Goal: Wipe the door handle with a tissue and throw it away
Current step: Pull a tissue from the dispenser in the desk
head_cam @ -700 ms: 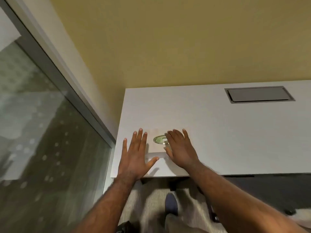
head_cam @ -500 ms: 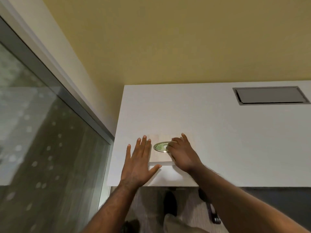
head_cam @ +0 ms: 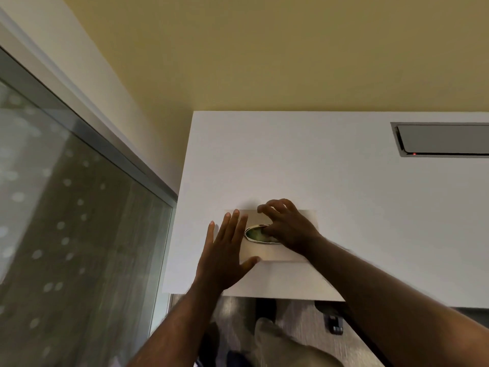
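A flat beige tissue box (head_cam: 304, 218) lies on the white table (head_cam: 344, 194) near its front left corner. Its oval opening (head_cam: 253, 234) shows greenish inside. My left hand (head_cam: 225, 256) lies flat on the left end of the box, fingers apart, holding nothing. My right hand (head_cam: 289, 231) is arched over the opening, with its thumb and lower fingers at the slot and its other fingers lifted. A pale scrap shows under those fingertips; I cannot tell whether they grip a tissue. No door handle is in view.
A glass wall with a grey frame (head_cam: 79, 221) runs along the left, close to the table's edge. A grey hatch (head_cam: 444, 140) is set into the table at the far right. The yellow wall stands behind. My leg (head_cam: 285, 345) and a dark caster (head_cam: 334, 324) show below.
My right hand has risen from lying flat beside the opening to an arched pose with fingertips dipping into the slot. My left hand stays flat on the box. The view has come closer.
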`<state>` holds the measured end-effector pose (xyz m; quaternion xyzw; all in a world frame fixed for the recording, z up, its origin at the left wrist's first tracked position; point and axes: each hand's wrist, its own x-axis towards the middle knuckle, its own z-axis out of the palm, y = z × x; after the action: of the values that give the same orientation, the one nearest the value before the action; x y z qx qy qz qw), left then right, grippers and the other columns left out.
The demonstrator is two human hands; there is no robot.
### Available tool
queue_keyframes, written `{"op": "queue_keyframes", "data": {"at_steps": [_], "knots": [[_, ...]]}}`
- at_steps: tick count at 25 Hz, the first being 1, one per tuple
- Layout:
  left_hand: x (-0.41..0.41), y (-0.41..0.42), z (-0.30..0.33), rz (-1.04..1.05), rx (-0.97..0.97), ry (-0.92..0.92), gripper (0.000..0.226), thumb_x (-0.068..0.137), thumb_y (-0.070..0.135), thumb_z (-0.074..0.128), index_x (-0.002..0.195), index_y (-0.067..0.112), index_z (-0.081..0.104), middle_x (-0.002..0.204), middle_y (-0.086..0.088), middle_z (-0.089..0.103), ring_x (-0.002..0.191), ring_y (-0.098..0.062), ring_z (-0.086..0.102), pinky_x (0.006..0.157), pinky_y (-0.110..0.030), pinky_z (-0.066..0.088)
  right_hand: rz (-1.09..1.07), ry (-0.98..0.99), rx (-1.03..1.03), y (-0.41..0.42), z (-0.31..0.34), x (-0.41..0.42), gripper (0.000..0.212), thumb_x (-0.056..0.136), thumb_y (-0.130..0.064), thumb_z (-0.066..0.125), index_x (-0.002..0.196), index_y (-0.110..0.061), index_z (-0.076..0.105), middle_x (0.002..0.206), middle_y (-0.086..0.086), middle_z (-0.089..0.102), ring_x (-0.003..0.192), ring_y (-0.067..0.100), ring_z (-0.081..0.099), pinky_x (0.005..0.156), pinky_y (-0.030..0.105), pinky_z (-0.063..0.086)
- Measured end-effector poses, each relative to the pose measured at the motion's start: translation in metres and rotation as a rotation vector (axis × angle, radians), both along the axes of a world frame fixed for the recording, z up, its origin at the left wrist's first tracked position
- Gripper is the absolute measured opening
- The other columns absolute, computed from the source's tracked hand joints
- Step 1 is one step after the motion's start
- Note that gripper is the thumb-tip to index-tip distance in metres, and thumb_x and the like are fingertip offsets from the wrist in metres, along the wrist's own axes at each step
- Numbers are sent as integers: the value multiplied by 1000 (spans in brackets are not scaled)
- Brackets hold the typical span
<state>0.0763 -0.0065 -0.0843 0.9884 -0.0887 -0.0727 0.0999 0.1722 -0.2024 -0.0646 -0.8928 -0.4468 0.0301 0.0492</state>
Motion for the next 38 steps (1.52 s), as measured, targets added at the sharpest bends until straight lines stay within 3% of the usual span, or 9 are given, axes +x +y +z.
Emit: {"op": "queue_keyframes", "data": {"at_steps": [5,12,19,22,26,29,31,33,38], "knots": [[2,-1,-4,1,-4,23,95,88,80,35,155,12,28,160,-11,31,146,-31,28,112,-60,20,25,-4,24,7,5,-1,19,60,-23,91,73,-22,76,122,7,62,118,29,45,91,46,48],[0,-1,-2,8,-24,12,95,88,78,35,155,11,25,159,-13,32,145,-31,29,111,-59,19,166,-120,41,2,2,-3,20,70,-9,79,90,-12,75,113,6,64,113,27,51,100,47,40],[-4,-5,1,39,-33,40,96,86,77,35,154,11,26,158,-15,34,143,-36,35,108,-64,30,-43,-133,266,-7,19,-29,25,76,-2,71,96,-10,59,104,8,60,97,24,52,93,38,37],[-7,-11,11,78,-44,50,100,82,83,35,154,13,29,160,-13,33,144,-36,35,111,-61,23,-190,-78,288,-4,39,-39,32,69,1,77,92,-12,59,95,6,62,86,23,54,86,38,43],[-25,-16,35,110,-54,3,102,83,87,30,157,18,26,165,-7,17,151,-28,17,118,-53,5,-283,-71,327,7,67,-63,25,78,-9,69,102,-11,62,104,11,65,93,30,60,84,40,48],[-49,-11,61,203,-22,-3,107,75,90,-4,160,25,-5,165,1,-19,151,-20,-16,115,-43,-22,-198,47,398,25,87,-90,22,83,-14,51,105,-17,53,99,5,62,85,27,58,74,34,47],[-69,-3,77,257,-9,14,113,64,90,-23,158,27,-14,162,2,-27,149,-18,-23,117,-45,-19,-213,203,443,40,102,-116,25,84,-16,45,108,-18,53,99,4,63,84,26,58,68,32,45],[-89,4,92,274,7,20,104,72,87,-14,158,27,-13,161,2,-27,148,-17,-23,120,-48,-12,-252,283,491,51,113,-145,30,88,-18,42,114,-15,56,104,5,65,88,23,59,69,29,42],[-168,27,110,364,10,-17,64,106,47,33,159,32,0,165,2,-18,152,-21,-12,120,-48,-8,-134,312,589,78,129,-224,31,92,-13,53,118,-28,56,114,-6,62,95,2,53,89,26,47]]}}
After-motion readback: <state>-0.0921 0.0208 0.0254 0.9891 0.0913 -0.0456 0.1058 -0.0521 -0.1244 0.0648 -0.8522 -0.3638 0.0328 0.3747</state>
